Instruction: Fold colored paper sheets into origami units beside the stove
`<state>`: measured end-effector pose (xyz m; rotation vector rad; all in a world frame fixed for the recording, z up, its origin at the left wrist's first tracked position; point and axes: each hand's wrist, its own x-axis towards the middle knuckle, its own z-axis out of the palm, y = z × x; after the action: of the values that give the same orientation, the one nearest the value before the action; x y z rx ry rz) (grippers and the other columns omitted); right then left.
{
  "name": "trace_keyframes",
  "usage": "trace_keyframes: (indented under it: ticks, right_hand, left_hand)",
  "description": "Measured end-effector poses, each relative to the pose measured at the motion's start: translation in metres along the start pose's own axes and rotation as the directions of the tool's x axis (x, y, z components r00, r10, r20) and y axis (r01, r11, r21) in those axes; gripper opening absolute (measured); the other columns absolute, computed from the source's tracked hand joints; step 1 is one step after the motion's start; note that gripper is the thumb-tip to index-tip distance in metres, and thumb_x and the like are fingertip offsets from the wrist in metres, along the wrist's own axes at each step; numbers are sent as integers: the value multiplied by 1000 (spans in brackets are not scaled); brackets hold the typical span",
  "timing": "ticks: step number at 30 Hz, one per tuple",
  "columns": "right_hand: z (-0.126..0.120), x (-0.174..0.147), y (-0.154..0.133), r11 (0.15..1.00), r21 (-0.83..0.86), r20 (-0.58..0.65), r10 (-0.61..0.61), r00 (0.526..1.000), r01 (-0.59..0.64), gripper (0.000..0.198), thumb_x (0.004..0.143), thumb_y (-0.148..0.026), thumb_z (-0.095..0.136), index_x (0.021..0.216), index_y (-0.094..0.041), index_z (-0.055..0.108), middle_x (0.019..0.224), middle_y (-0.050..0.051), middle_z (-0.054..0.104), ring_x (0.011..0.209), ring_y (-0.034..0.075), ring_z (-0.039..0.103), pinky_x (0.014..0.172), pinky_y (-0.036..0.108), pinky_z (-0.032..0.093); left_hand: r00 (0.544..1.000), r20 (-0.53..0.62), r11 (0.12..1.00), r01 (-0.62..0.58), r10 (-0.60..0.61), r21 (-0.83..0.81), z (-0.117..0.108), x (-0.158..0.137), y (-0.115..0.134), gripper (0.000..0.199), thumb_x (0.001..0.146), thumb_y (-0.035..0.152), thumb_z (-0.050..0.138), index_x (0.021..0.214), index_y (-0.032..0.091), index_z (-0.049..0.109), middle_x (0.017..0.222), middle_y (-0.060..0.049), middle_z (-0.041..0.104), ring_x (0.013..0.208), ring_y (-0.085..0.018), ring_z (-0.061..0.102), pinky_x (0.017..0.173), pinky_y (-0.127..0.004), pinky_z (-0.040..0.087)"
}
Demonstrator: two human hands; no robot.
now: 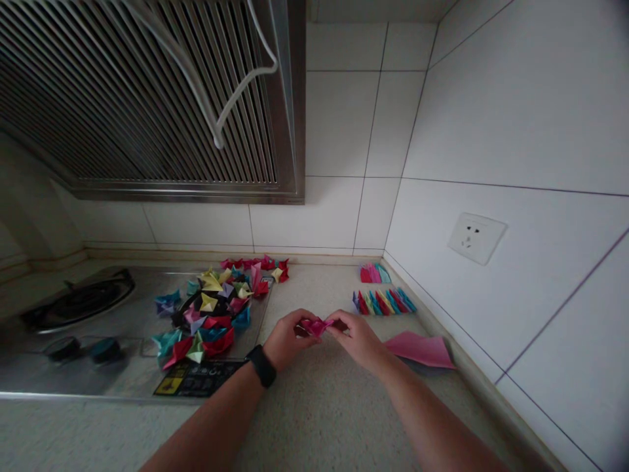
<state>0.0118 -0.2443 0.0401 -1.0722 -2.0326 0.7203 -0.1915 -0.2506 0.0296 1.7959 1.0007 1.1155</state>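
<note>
Between my two hands, just above the countertop, is a small folded piece of magenta origami paper (316, 326). My left hand (289, 341), with a black watch (261, 365) on its wrist, pinches its left side. The fingers of my right hand (354, 335) are closed on its right end. Beside my right forearm lies a larger pink sheet of paper (421, 349), partly hidden by the arm. Behind my right hand stands a row of folded paper pieces (384, 301) in several colours. The finer folds of the held piece are too small to make out.
Many folded paper shapes (209, 303) are heaped over the gas stove (132, 383) on the left. More red ones (255, 263) lie along the back. A small stack of folded paper (375, 273) sits in the back corner. Overhead hangs a range hood (196, 190); a wall socket (476, 237) is at right.
</note>
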Motion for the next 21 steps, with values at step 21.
trace_keyframes:
  ticks: [21]
  right_hand:
    - [1, 0, 3, 982, 162, 17, 95, 995, -96, 30, 85, -42, 52, 92, -13, 59, 80, 2, 60, 73, 6, 55, 67, 15, 42]
  left_hand:
    - [995, -72, 949, 37, -62, -314, 2, 2, 0, 32, 68, 28, 77, 89, 9, 61, 76, -6, 65, 62, -9, 57, 59, -21, 48]
